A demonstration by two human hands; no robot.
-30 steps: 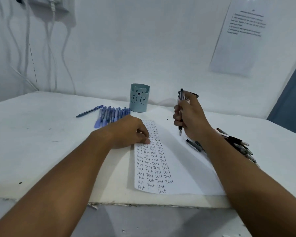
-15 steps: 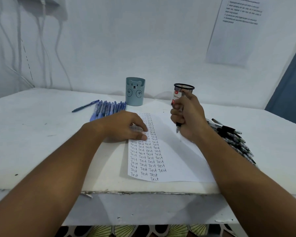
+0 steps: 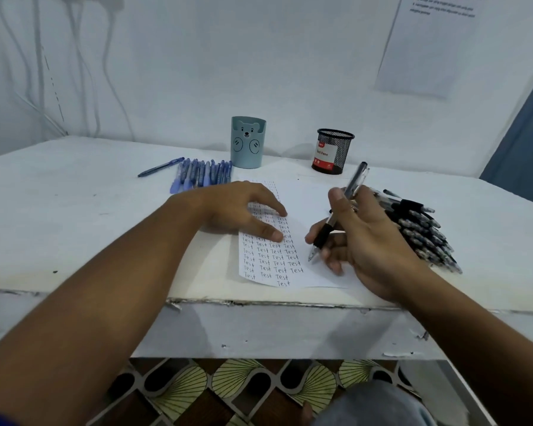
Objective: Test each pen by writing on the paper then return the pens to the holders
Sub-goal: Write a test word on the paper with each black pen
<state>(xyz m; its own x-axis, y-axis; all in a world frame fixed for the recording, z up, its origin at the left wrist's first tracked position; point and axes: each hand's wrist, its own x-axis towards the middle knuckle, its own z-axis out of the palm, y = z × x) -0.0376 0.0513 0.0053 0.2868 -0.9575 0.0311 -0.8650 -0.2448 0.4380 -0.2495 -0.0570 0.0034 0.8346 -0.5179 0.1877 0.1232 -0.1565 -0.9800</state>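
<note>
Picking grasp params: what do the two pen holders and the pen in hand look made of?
Black holder: looks like wire mesh, matte; see-through grid under a solid rim. Teal holder: smooth opaque wall, printed bear; probably plastic, could be coated metal. Pen held by the right hand: clear glossy plastic barrel, black matte grip, likely rubber.

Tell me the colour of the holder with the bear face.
Pale teal holder, seen best in the head view.

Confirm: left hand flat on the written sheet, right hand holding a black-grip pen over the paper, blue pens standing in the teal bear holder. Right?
Not quite. The head view shows the blue pens lying in a row on the white table, left of the teal bear holder, not in it. The rest holds: left hand flat on the white written sheet, right hand holding the black-grip pen.
</note>
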